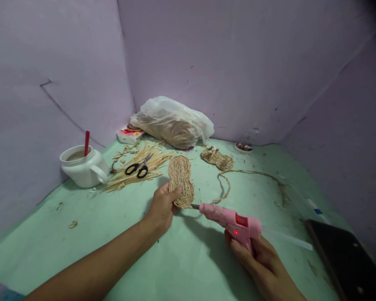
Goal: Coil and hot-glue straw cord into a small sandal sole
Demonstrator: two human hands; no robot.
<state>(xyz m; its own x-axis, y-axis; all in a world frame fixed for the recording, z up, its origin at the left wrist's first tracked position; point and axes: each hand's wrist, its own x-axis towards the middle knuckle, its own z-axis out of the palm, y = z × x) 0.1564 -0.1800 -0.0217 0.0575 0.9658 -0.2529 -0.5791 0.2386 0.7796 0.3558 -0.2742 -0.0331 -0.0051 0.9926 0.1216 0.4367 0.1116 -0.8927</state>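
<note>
Tan sole (180, 175) points lengthwise forward, pinched by left fingers (174, 194); right fingers (242, 251) grip glue gun (223, 215) aimed left.

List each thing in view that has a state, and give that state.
Pink glue gun: red light on, in right hand
Sole-shaped braided piece: in left hand
White mug: upright, uncovered, red stick inside
Scissors: lying on straw strips
Plastic bag: bulging
Second braided piece: lying unheld

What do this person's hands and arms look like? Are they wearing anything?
The left hand and right hand are gloveless; no jewellery shows. The left forearm is bare, with blurred lilac-and-blue fabric, probably a sleeve, near the corner. Most of the right arm is out of view.
</note>
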